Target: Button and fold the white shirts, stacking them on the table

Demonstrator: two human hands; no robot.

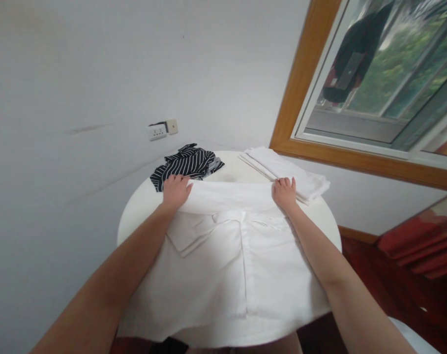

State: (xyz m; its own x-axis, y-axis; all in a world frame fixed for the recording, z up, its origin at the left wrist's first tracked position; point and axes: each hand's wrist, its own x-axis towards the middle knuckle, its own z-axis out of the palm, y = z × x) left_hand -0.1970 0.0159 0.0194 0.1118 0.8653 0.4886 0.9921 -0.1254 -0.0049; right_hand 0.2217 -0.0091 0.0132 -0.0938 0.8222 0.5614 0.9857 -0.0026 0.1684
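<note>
A white shirt (223, 265) lies spread over a round white table (134, 211), collar end away from me, its lower part hanging over the near edge. My left hand (175, 191) rests on the shirt's far left corner with fingers curled over the cloth. My right hand (284, 192) grips the far right corner the same way. Both hands hold the folded-over top edge of the shirt.
A crumpled black-and-white striped garment (186, 164) lies at the table's far left. A stack of folded white cloth (285, 172) sits at the far right. A wall socket (159, 130) is behind. A wood-framed window (356, 157) is to the right, and red floor lies below it.
</note>
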